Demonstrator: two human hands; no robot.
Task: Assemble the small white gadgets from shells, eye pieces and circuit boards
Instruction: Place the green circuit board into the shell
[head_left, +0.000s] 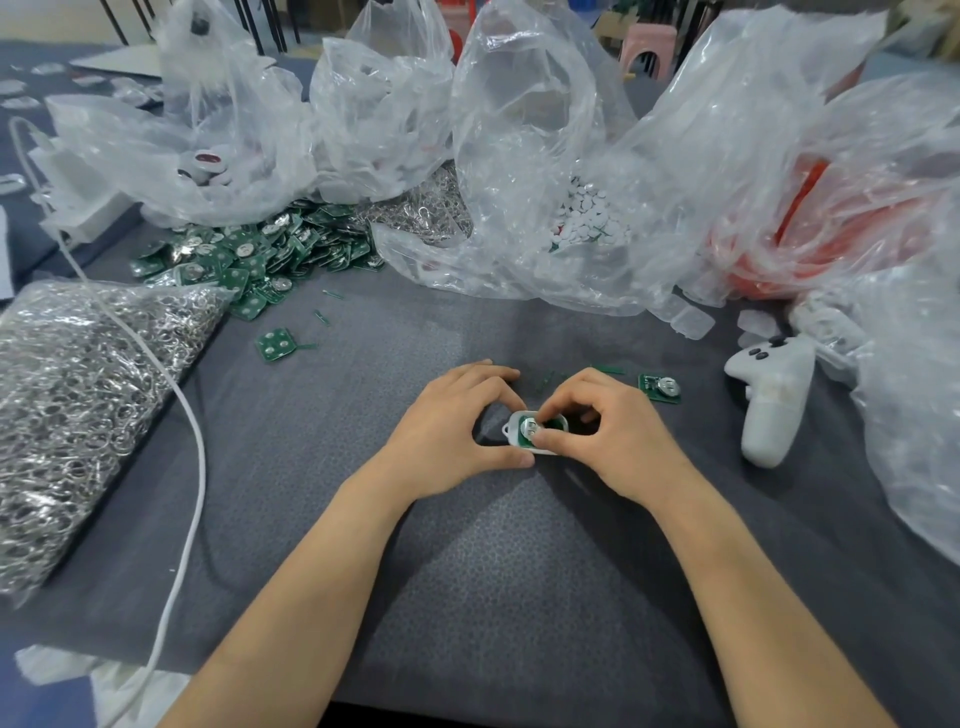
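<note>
Even soft overhead light; glare on plastic bags (524, 135); wide-angle bending at edges; slight softness.

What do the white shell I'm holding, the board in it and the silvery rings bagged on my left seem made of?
White shell: probably moulded plastic, smooth, faintly glossy, with a formed loop. Circuit board: green laminate, likely fibreglass, carrying a shiny metal disc. Rings: apparently metal, perhaps plated steel; bright glints through the clear bag.
</note>
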